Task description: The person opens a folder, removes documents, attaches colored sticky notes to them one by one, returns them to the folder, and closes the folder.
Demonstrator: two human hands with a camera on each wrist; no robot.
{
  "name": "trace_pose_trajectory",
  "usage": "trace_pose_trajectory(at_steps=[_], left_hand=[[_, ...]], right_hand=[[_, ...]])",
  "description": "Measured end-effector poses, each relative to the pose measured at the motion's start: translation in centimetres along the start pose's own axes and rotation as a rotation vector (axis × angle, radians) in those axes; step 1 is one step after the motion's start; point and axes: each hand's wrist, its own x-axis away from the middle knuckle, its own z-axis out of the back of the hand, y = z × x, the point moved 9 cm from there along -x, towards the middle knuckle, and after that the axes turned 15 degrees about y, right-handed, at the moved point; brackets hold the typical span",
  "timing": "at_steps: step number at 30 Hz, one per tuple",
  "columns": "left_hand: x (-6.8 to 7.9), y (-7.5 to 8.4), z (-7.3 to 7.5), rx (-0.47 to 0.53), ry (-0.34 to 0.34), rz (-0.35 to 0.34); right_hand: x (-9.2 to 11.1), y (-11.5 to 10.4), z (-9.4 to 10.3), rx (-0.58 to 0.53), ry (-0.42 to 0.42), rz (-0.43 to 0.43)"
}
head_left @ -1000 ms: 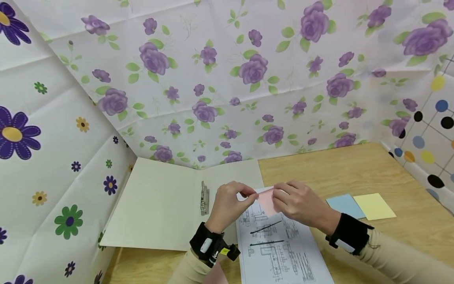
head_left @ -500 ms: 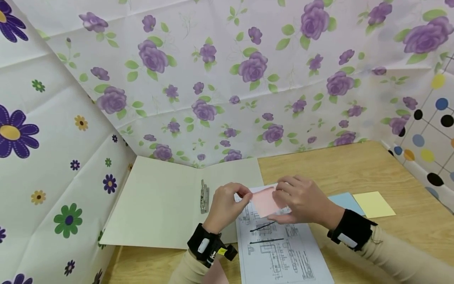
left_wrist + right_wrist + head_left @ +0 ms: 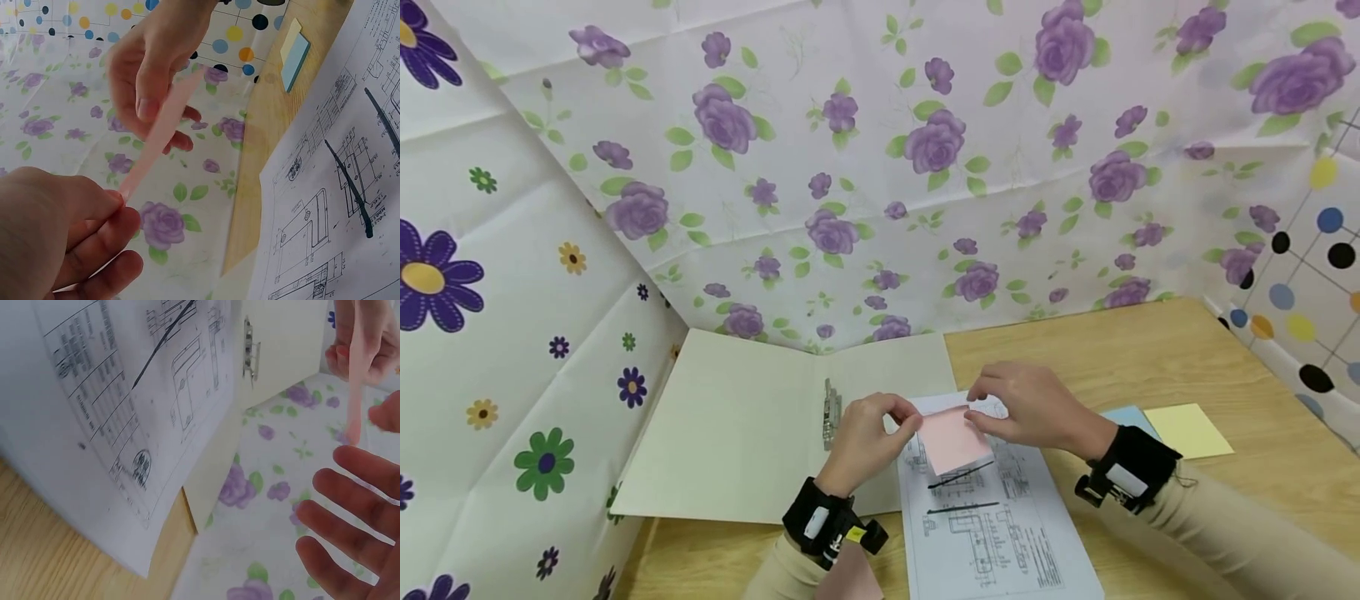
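Note:
Between thumb and fingers my left hand point(image 3: 867, 437) pinches the upper left corner of a pink sticky note point(image 3: 955, 442). My right hand point(image 3: 1033, 408) is at the note's other upper corner, thumb and forefinger parted around it. In the right wrist view its fingers point(image 3: 350, 487) are spread, with the note's edge just beyond the fingertips. Seen edge-on in the left wrist view, the note stands up off the paper. Below it lies a white sheet of technical drawings point(image 3: 1000, 550) bearing two thick black strokes.
Behind the sheet, a lever arch file point(image 3: 737, 442) lies open with its metal clip point(image 3: 832, 421) in the middle. Blue point(image 3: 1129, 417) and yellow point(image 3: 1191, 431) sticky notes lie to the right. Something pink point(image 3: 852, 575) lies near my left wrist. Flowered cloth point(image 3: 880, 167) walls the table's back.
The note has come down and left, and more of its face shows. My right hand has loosened its hold on the note, its thumb and forefinger now apart. My left hand keeps its pinch.

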Motion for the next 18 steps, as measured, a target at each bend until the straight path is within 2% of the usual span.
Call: trace_pose_trajectory(at_steps=[4, 12, 18], left_hand=[[-0.1, -0.2, -0.1, 0.009, -0.012, 0.035], [-0.1, -0.9, 0.2, 0.011, 0.01, 0.089], [-0.1, -1.8, -0.1, -0.047, 0.02, 0.098]], right_hand=[[-0.4, -0.6, -0.6, -0.033, 0.003, -0.001], [-0.8, 0.1, -1.8, -0.09, -0.029, -0.122], [-0.7, 0.3, -2.6, -0.095, -0.031, -0.155]])
